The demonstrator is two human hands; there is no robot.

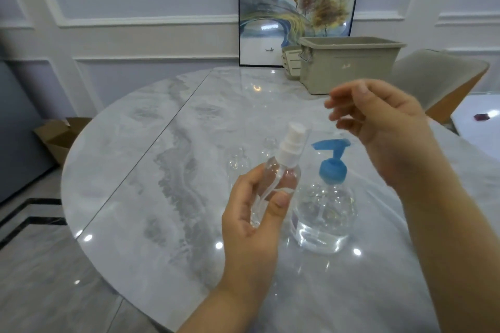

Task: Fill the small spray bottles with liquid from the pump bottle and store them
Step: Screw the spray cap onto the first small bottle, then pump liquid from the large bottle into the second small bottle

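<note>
L hand (253, 213) grips spray bottle (276, 170); R hand (384, 127) loose above pump bottle (324, 211)

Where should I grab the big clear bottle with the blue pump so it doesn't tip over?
Hold the big clear pump bottle with the blue pump around its wide lower body, coming in from the right side, probably with the free right hand. It stands upright on the marble table, and the blue pump head is narrow and presses down, so it makes a poor handle. The left hand is busy with the small clear spray bottle.
</note>
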